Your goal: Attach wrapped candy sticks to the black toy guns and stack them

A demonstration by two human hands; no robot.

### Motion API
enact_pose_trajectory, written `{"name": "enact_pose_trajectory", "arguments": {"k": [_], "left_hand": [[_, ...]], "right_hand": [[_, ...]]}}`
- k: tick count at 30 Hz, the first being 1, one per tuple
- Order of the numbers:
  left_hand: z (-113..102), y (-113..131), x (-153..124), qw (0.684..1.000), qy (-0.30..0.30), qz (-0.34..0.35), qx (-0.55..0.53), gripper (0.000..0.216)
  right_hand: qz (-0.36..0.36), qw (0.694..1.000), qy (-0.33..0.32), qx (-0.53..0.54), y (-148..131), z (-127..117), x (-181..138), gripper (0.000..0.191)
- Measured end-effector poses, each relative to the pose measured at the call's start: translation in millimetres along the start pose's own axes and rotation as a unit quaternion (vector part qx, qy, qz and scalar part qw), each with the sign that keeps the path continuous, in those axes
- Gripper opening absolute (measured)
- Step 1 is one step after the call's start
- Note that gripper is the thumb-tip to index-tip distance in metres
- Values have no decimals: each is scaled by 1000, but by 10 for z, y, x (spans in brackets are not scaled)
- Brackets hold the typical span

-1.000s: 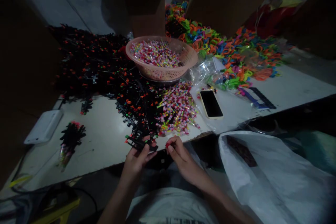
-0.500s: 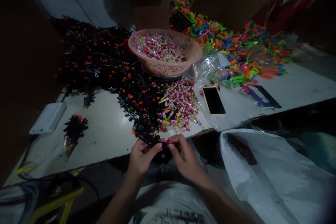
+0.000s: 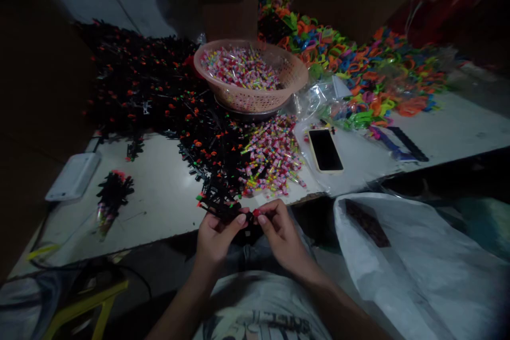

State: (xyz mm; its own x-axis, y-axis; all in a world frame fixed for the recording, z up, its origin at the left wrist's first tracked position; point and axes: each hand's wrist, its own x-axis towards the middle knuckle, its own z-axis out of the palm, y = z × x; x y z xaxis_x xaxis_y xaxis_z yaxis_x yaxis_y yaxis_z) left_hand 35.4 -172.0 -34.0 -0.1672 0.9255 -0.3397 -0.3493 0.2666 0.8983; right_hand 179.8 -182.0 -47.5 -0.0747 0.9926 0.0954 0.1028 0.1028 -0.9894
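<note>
- The pink basket (image 3: 287,81) stands on the tabletop (image 3: 159,202), filled nearly to the rim with small pink and yellow wrapped tubes (image 3: 241,68).
- Well to the near right of the basket, off the tabletop's edge, a white plastic bag (image 3: 422,265) lies open. A flat dark piece (image 3: 366,223) is inside it.
- Just to the right of the basket lies a crumpled clear bag (image 3: 314,102); what it holds cannot be made out.
- The black plastic piece (image 3: 221,206), a thin branching frame with green and orange tips, is at the tabletop's near edge, straight toward the viewer from the basket.
- The left hand (image 3: 215,239) has its fingers (image 3: 240,219) closed on that frame.
- The right hand (image 3: 282,231) has thumb and forefinger pinched together on a small red piece (image 3: 256,213), which touches the frame's end.
- Between the basket and the hands lies a loose heap of wrapped tubes (image 3: 273,156).
- A big heap of black frames (image 3: 151,90) spreads to the left of the basket and down toward the hands, reaching the held frame.
- To the near right of the basket a phone (image 3: 325,150) lies face up with a dark screen.
- To the right of and behind the basket is a pile of bright plastic rings (image 3: 358,66).
- Directly behind the basket stands a cardboard box (image 3: 225,2).
- Far to the near left of the basket are a small bundle of black frames (image 3: 112,194) and a flat white device (image 3: 74,175).
</note>
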Motion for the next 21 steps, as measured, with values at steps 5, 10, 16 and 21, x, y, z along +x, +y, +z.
{"name": "enact_pose_trajectory", "arguments": {"k": [5, 10, 16, 21], "left_hand": [[46, 12, -49, 1000, 9, -14, -16, 45], [48, -47, -50, 998, 26, -32, -41, 43], [43, -169, -45, 991, 6, -107, -76, 39], [-61, -150, 16, 997, 25, -62, -34, 45]], "right_hand": [[-75, 989, -44, -117, -82, -63, 18, 4], [-172, 935, -46, -308, -47, -15, 18, 6], [-148, 905, -27, -398, 195, 105, 31, 8], [-106, 939, -55, -323, 209, 135, 72, 7]]}}
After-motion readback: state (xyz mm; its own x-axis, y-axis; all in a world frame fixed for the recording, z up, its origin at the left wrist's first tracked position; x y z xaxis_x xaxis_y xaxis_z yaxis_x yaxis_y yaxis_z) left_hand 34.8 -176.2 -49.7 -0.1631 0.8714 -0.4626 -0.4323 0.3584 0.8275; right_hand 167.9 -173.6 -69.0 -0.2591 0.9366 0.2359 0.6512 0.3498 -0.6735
